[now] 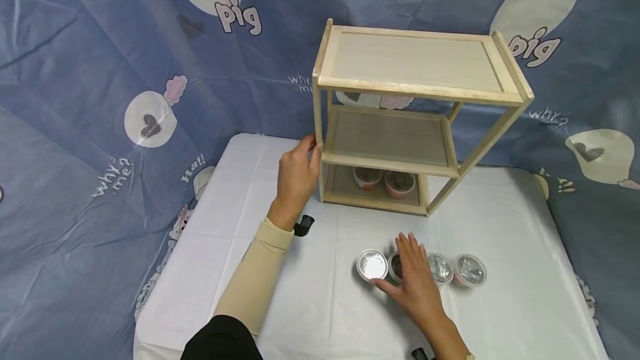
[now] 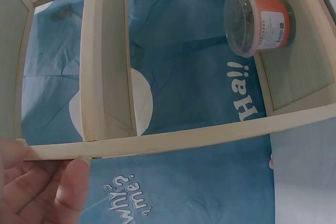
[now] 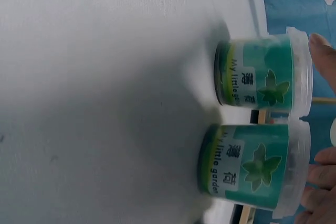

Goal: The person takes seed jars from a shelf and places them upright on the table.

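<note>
My left hand (image 1: pixel 295 179) pinches the left front post of a small three-tier wooden shelf (image 1: pixel 390 157). In the left wrist view, the thumb and fingers (image 2: pixel 73 190) bear on that post near the middle tier. My right hand (image 1: pixel 417 285) is over a row of lidded plastic tubs, its fingers fairly straight. Its thumb is at the lid of the leftmost tub (image 1: pixel 372 265), and its fingers partly cover the second tub (image 1: pixel 395 267). Two green-labelled tubs (image 3: pixel 257 166) show in the right wrist view, the fingertips near their clear lids. Whether they touch is hard to tell.
Further right in the row stand two more tubs (image 1: pixel 440 268). On the shelf's bottom tier sit two red-labelled tubs (image 1: pixel 400 183). A white cloth (image 1: pixel 300 293) covers the table, and a blue printed curtain (image 1: pixel 100 71) hangs behind it and at the sides.
</note>
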